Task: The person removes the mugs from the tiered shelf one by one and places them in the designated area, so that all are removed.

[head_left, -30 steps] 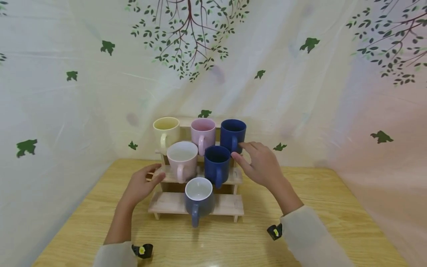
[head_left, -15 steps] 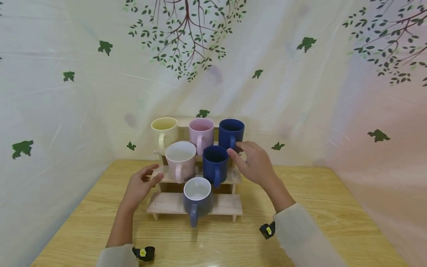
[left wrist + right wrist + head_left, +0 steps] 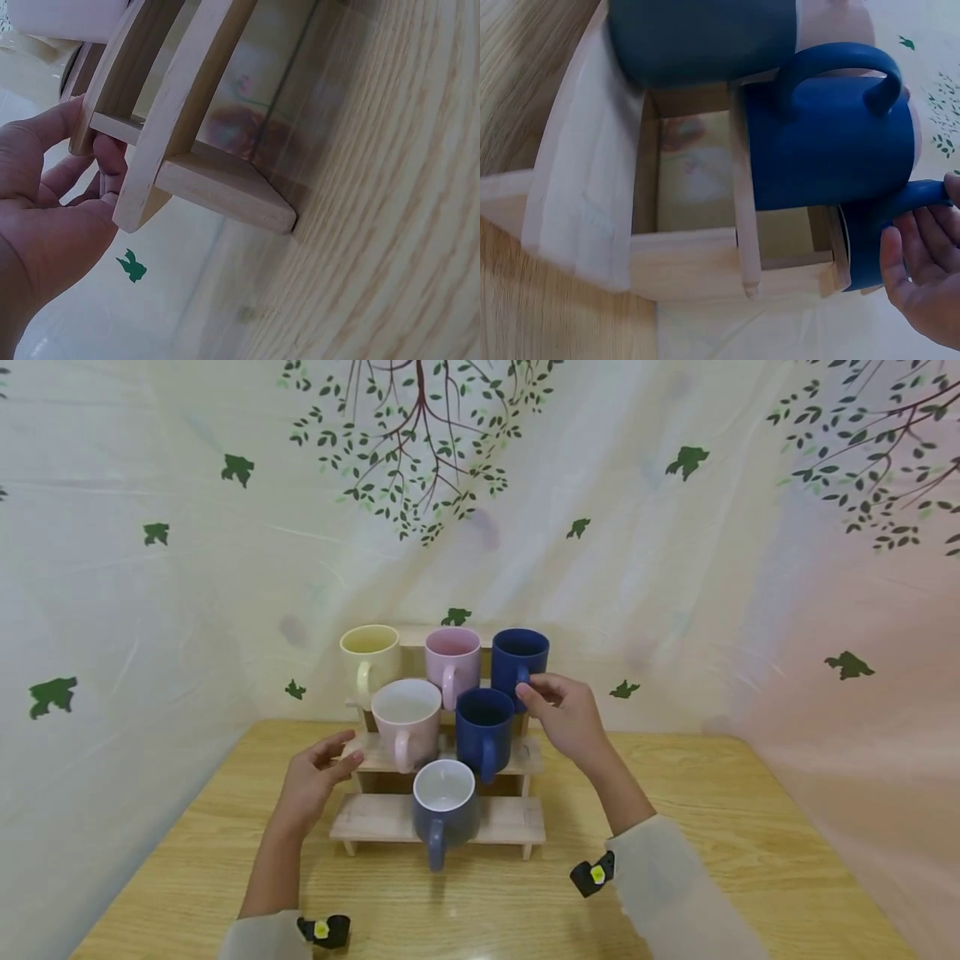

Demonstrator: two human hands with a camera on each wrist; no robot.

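Observation:
A three-step wooden stand (image 3: 367,817) carries several mugs, handles toward me. At the back right of its top step is a navy mug (image 3: 520,647), and my right hand (image 3: 573,714) pinches its handle between thumb and fingers. The right wrist view shows those fingers (image 3: 922,247) curled at the handle (image 3: 919,193). On the stand's left side, my left hand (image 3: 311,781) holds the end of the middle step (image 3: 112,90), thumb and fingers on either side of it. A second navy mug (image 3: 484,735) stands just in front of the gripped one.
Beside the navy mugs are a yellow mug (image 3: 371,660) and a lilac mug (image 3: 453,664) on the top step, and a pale pink mug (image 3: 408,727) on the middle one. A grey-blue mug (image 3: 450,822) occupies the bottom step. A printed curtain (image 3: 480,577) hangs behind the wooden table (image 3: 675,827).
My right hand has moved slightly left, and its thumb and fingers have closed on the back navy mug's handle. The left hand stays at the stand's side. The mugs stand where they were.

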